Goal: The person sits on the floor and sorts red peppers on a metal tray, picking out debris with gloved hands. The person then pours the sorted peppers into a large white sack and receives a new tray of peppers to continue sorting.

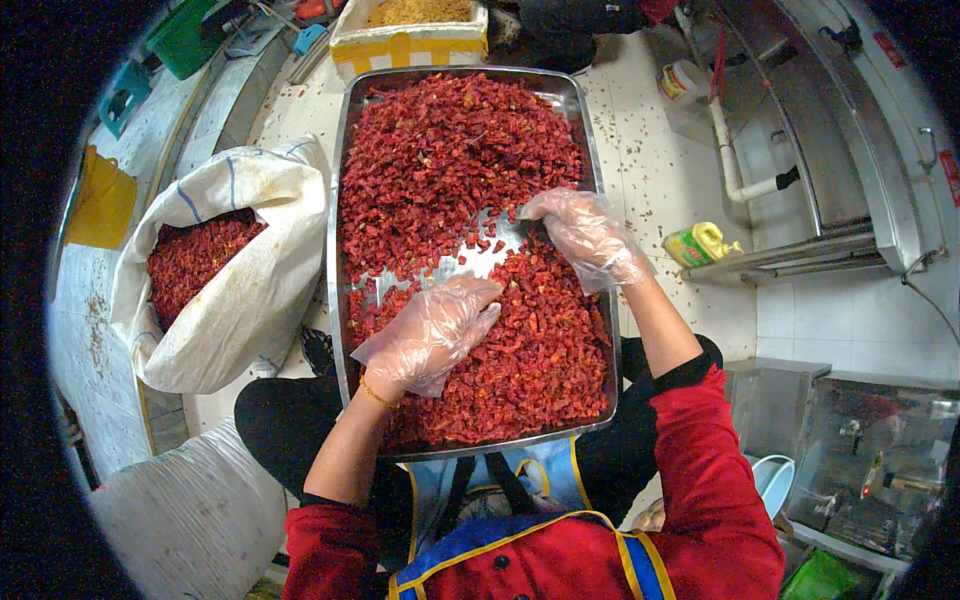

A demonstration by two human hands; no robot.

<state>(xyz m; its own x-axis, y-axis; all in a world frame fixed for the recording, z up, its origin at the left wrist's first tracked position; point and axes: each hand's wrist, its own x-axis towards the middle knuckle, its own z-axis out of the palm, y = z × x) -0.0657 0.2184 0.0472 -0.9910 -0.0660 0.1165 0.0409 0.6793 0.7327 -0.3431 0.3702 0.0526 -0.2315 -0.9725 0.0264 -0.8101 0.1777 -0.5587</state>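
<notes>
A rectangular stainless-steel tray point(592, 150) lies before me, its near end over my lap. It holds dried red pieces, apparently chopped chili, in a far heap point(457, 142) and a near heap point(517, 375), with bare metal showing between them. My left hand point(442, 322), in a clear plastic glove, rests on the near heap's left side, thumb apart from the fingers. My right hand point(585, 232), gloved likewise, bends over the tray's right side with its fingertips down at the gap. Whether pieces are under its curled fingers is hidden.
Left of the tray stands a white woven sack point(255, 300) of similar red pieces point(199, 262). A foam box point(409, 52) with yellowish contents sits beyond the tray. A yellow bottle point(697, 244) is at the right, by a metal frame point(795, 259). Another person's dark-clothed legs point(574, 30) are at the top.
</notes>
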